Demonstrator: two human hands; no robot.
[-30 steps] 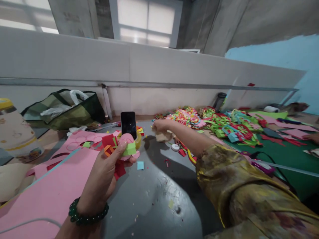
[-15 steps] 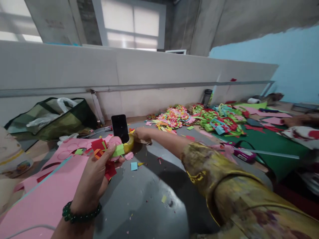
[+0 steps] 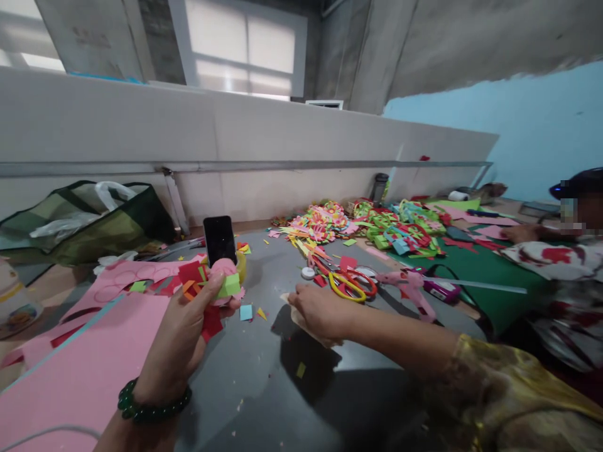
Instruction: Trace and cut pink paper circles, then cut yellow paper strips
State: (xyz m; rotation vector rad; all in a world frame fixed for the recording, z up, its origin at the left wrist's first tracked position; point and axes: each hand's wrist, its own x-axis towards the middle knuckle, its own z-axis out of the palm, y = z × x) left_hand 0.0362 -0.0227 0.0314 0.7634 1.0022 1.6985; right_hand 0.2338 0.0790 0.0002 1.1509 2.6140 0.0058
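My left hand is raised over the table, fingers closed on a bunch of paper cut-outs: pink, red, orange and green pieces. A green bead bracelet sits on that wrist. My right hand hovers low over the grey table, closed on a beige sheet-like piece that I cannot name. A black phone stands upright behind the cut-outs, leaning at a yellow tape roll.
Pink paper sheets cover the left. Yellow-handled scissors, a pink tool and a heap of coloured paper flowers lie ahead. A green bag sits by the wall. Another person works at the right over a green mat.
My right hand has pulled back from beside the tape roll toward me, bringing the beige piece. The left hand stays holding the cut-outs. The view has swung right, showing the other person.
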